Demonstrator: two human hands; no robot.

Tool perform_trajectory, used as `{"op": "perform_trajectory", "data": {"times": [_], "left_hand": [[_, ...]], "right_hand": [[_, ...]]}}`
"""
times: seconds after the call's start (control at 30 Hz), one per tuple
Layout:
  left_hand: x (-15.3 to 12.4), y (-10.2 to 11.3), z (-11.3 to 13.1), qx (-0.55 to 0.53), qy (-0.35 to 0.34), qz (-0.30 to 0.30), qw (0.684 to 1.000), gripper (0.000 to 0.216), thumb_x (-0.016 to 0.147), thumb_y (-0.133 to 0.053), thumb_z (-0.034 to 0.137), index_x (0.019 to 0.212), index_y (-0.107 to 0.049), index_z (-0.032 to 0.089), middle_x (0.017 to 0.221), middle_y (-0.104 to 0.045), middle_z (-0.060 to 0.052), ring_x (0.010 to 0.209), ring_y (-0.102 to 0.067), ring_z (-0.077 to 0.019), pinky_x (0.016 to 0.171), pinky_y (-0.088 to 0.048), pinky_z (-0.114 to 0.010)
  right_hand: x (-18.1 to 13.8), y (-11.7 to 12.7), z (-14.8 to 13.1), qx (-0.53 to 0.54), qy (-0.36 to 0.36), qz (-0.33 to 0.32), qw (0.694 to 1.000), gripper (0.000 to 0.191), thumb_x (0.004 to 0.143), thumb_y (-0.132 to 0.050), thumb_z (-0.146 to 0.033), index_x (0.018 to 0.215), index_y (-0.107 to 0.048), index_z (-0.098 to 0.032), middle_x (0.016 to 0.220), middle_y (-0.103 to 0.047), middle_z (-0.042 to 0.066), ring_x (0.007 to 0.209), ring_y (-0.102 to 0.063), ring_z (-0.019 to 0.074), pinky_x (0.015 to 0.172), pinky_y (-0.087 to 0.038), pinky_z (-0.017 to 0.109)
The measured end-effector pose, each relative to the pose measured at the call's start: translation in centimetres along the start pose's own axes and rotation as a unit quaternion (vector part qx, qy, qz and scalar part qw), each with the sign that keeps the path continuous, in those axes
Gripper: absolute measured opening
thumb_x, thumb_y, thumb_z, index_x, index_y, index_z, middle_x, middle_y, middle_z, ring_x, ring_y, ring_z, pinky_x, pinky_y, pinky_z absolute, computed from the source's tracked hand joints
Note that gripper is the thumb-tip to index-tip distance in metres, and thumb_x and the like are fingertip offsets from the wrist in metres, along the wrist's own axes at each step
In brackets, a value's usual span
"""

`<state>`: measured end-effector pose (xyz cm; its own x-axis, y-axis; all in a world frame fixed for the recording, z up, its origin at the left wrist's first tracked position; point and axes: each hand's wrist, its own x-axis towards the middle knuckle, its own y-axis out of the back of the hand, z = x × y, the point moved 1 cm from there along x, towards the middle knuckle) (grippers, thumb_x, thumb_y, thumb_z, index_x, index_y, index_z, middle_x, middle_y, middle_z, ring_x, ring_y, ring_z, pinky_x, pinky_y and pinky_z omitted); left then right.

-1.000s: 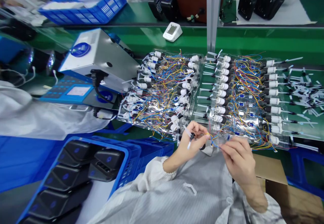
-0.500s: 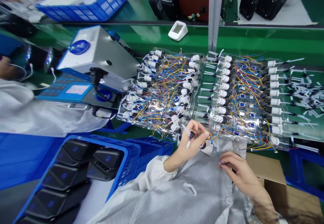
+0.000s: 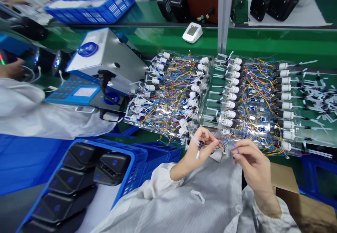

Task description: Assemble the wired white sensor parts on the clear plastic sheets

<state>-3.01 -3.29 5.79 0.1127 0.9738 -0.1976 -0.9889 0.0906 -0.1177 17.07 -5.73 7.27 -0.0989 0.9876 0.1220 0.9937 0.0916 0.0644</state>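
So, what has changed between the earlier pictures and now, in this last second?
The right hand has risen again from its lower position near the body, and its fingers now pinch a blue wire, which curves in a small loop. The left hand stays in place, holding a white tube with a black fitting. The clear plastic trays of wired parts stay as they were.

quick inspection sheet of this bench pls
surface: green workbench
job's things: rows of white-capped wired units in clear plastic
clutter: loose white tube pieces at the far right
hands: left hand holds a small white and black tube piece; right hand pinches a thin blue wire
cables: thin blue, yellow and red wires tangled across the units; black power cable at a grey instrument box
surroundings: blue crate of black devices, white blood pressure monitor, cardboard box, co-worker's white sleeve
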Motion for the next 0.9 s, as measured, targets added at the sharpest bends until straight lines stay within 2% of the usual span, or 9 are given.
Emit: {"op": "perform_trajectory", "data": {"times": [0.1,0.23,0.37,0.47,0.53,0.63,0.77,0.83,0.9], "left_hand": [[-0.1,0.0,-0.2,-0.001,0.009,-0.002,1.0,0.034,0.092,-0.075,0.033,0.09,-0.043,0.021,0.081,-0.065,0.002,0.056,-0.058,-0.0083,0.053,-0.045,-0.019],[0.0,0.1,-0.8,-0.034,0.014,-0.012,0.999,0.033,0.092,-0.074,0.032,0.094,-0.043,0.022,0.08,-0.062,0.003,0.055,-0.056,-0.0074,0.052,-0.044,-0.019],[0.1,0.4,-0.9,-0.047,0.03,-0.015,0.998,0.033,0.093,-0.073,0.032,0.097,-0.042,0.023,0.084,-0.062,0.004,0.054,-0.058,-0.0069,0.051,-0.046,-0.018],[0.1,0.6,-0.6,-0.048,0.054,-0.029,0.997,0.034,0.093,-0.073,0.034,0.097,-0.041,0.023,0.084,-0.062,0.004,0.051,-0.061,-0.0078,0.048,-0.046,-0.019],[0.1,0.7,-0.4,-0.05,0.062,-0.039,0.996,0.034,0.094,-0.072,0.036,0.098,-0.041,0.023,0.085,-0.061,0.005,0.051,-0.062,-0.0077,0.048,-0.047,-0.019],[0.1,0.6,-0.3,-0.058,0.067,-0.044,0.995,0.033,0.094,-0.072,0.038,0.098,-0.043,0.022,0.085,-0.06,0.005,0.052,-0.061,-0.007,0.05,-0.048,-0.019],[0.1,0.4,-0.5,-0.117,0.094,-0.065,0.987,0.039,0.088,-0.079,0.038,0.097,-0.044,0.022,0.089,-0.061,0.003,0.052,-0.058,-0.0051,0.05,-0.047,-0.018],[0.1,0.5,-0.9,-0.148,0.113,-0.074,0.98,0.043,0.084,-0.083,0.035,0.1,-0.046,0.021,0.099,-0.062,0.001,0.056,-0.058,-0.0041,0.051,-0.046,-0.017],[0.0,0.6,-1.4,-0.158,0.129,-0.073,0.976,0.044,0.082,-0.085,0.034,0.103,-0.048,0.021,0.102,-0.064,-0.001,0.058,-0.059,-0.0043,0.052,-0.047,-0.017]], "right_hand": [[1.0,-1.0,0.1,-0.029,0.019,0.027,0.999,0.009,0.096,-0.066,-0.015,0.096,-0.071,-0.022,0.102,-0.067,0.007,0.083,-0.069,0.0171,0.065,-0.061,0.029],[1.5,-2.1,0.2,-0.134,0.105,0.038,0.985,0.013,0.093,-0.067,-0.01,0.096,-0.07,-0.022,0.099,-0.071,0.006,0.091,-0.07,0.0184,0.079,-0.061,0.033],[1.6,-2.3,0.6,-0.209,0.203,-0.012,0.956,0.028,0.092,-0.064,-0.002,0.109,-0.069,-0.023,0.104,-0.073,0.007,0.096,-0.07,0.0191,0.085,-0.062,0.035],[1.5,-1.9,0.8,-0.276,0.269,-0.057,0.921,0.034,0.092,-0.065,-0.002,0.118,-0.069,-0.022,0.109,-0.075,0.008,0.101,-0.069,0.0228,0.086,-0.062,0.041],[1.5,-1.6,0.8,-0.312,0.289,-0.093,0.9,0.034,0.093,-0.066,-0.005,0.121,-0.069,-0.023,0.111,-0.076,0.007,0.101,-0.068,0.0237,0.085,-0.061,0.043],[1.3,-1.5,1.1,-0.345,0.282,-0.133,0.885,0.032,0.096,-0.065,-0.01,0.122,-0.071,-0.028,0.114,-0.076,0.004,0.103,-0.068,0.0239,0.087,-0.061,0.044],[1.0,-1.9,1.7,-0.357,0.243,-0.113,0.895,0.033,0.095,-0.066,-0.011,0.122,-0.072,-0.028,0.115,-0.076,0.005,0.111,-0.067,0.0264,0.092,-0.061,0.047],[0.6,-2.0,1.9,-0.32,0.234,-0.097,0.913,0.037,0.093,-0.067,-0.01,0.126,-0.069,-0.026,0.124,-0.074,0.008,0.119,-0.065,0.0276,0.098,-0.06,0.048],[-0.1,-1.8,2.0,-0.261,0.217,-0.045,0.94,0.037,0.092,-0.066,-0.01,0.127,-0.067,-0.024,0.13,-0.071,0.011,0.123,-0.065,0.0278,0.101,-0.059,0.049]]}}
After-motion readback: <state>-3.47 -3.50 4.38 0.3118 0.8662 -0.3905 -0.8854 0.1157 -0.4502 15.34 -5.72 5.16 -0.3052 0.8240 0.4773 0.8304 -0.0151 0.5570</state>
